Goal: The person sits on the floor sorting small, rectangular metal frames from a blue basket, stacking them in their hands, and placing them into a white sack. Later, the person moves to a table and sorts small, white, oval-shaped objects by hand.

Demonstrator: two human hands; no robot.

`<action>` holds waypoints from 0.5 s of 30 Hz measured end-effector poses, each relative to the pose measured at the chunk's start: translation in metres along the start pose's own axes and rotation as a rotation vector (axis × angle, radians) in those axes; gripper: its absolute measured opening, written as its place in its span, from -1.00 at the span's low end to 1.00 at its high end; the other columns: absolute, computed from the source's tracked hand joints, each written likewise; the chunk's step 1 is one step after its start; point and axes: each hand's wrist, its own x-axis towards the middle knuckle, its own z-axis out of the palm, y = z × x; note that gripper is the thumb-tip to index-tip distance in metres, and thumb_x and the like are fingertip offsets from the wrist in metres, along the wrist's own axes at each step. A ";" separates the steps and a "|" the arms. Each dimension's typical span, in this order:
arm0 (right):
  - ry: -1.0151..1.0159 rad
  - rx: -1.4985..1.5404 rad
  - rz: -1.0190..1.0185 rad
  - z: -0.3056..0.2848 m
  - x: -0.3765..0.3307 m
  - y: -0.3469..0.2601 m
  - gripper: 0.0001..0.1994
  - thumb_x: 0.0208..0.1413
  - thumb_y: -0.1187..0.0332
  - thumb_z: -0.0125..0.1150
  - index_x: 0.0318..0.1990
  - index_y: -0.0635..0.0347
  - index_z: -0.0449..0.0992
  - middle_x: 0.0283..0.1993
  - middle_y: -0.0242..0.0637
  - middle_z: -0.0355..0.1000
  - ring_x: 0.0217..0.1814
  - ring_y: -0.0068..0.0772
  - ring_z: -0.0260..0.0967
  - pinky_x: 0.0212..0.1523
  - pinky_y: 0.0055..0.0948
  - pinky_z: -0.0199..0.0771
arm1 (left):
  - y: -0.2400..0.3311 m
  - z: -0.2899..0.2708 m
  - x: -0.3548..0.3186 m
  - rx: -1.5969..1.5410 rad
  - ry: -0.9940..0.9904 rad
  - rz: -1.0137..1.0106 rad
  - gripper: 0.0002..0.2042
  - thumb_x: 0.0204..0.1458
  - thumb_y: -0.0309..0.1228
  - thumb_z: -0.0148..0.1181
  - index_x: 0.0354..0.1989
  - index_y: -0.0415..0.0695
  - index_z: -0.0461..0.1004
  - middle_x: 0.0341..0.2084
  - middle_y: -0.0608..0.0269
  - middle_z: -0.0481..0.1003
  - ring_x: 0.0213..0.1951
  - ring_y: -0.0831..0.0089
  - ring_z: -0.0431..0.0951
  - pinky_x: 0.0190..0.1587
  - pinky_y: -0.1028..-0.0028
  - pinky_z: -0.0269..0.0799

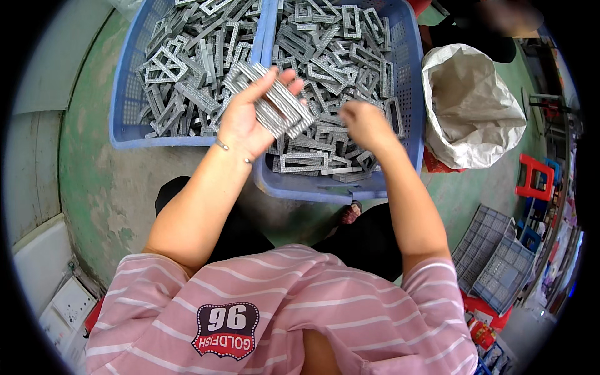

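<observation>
A row of silver rectangular metal frames [282,107], stacked face to face, rests in my left hand [240,125], palm up, with the thumb over one side and the fingers wrapped behind. This hand is above the inner edges of two blue plastic crates. My right hand [369,127] hovers over the right crate [340,189], just right of the stack, its fingers curled together and slightly blurred. Whether anything is between those fingertips I cannot make out. Loose frames [304,162] of the same kind lie jumbled in the right crate, and more fill the left crate [164,142].
An open white woven sack [475,125] stands right of the crates. Farther right are a red stool [535,177] and grey plastic baskets [494,250]. Another person [500,25] is partly visible at the upper right. My legs are close to the crates' near edge.
</observation>
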 end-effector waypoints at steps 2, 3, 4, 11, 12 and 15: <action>-0.349 -0.144 -0.026 0.040 0.008 0.015 -0.81 -0.03 0.38 0.02 -0.29 0.22 0.51 -0.26 0.00 0.44 -0.20 -0.02 0.40 -0.12 -0.22 0.39 | 0.012 0.000 -0.003 -0.029 0.011 0.064 -0.79 0.03 -0.45 0.06 -0.15 -0.18 0.35 -0.14 0.07 0.42 -0.05 0.19 0.41 0.03 0.04 0.28; -0.539 -0.220 -0.024 0.052 0.006 0.009 -0.80 -0.04 0.39 0.02 -0.29 0.22 0.52 -0.21 0.00 0.44 -0.14 -0.05 0.39 -0.08 -0.25 0.37 | 0.017 -0.002 -0.004 -0.043 0.011 0.087 -0.80 0.02 -0.46 0.06 -0.16 -0.18 0.35 -0.14 0.05 0.41 -0.05 0.18 0.41 0.03 0.03 0.28; -0.480 -0.291 -0.061 0.065 0.002 0.007 -0.80 -0.06 0.40 0.03 -0.29 0.24 0.52 -0.16 -0.04 0.42 -0.08 -0.07 0.35 -0.04 -0.27 0.35 | 0.019 -0.002 -0.006 -0.050 0.033 0.097 -0.79 0.02 -0.46 0.06 -0.16 -0.18 0.35 -0.14 0.04 0.41 -0.05 0.18 0.41 0.04 0.03 0.27; -0.381 -0.395 -0.155 0.052 -0.016 -0.014 -0.80 -0.20 0.37 0.26 -0.37 0.24 0.54 -0.24 -0.17 0.41 -0.06 -0.15 0.30 -0.03 -0.29 0.34 | 0.020 -0.001 -0.013 -0.011 0.098 0.114 -0.76 0.01 -0.45 0.08 -0.14 -0.21 0.31 -0.17 0.01 0.41 -0.06 0.16 0.41 0.00 0.02 0.31; -0.312 -0.346 -0.190 0.039 -0.021 -0.017 -0.80 -0.21 0.35 0.28 -0.39 0.25 0.54 -0.27 -0.17 0.41 -0.09 -0.14 0.30 -0.06 -0.28 0.34 | 0.019 -0.001 -0.011 -0.008 0.104 0.111 -0.76 0.00 -0.46 0.08 -0.15 -0.21 0.31 -0.18 0.01 0.42 -0.07 0.17 0.42 -0.01 0.02 0.32; -0.054 -0.080 -0.183 0.000 -0.035 -0.024 -0.81 -0.21 0.36 0.29 -0.44 0.28 0.52 -0.37 -0.14 0.37 -0.18 -0.11 0.29 -0.16 -0.24 0.32 | 0.018 -0.003 -0.011 0.066 0.156 0.089 -0.78 0.00 -0.47 0.08 -0.17 -0.21 0.31 -0.21 0.02 0.43 -0.10 0.18 0.44 -0.04 0.02 0.36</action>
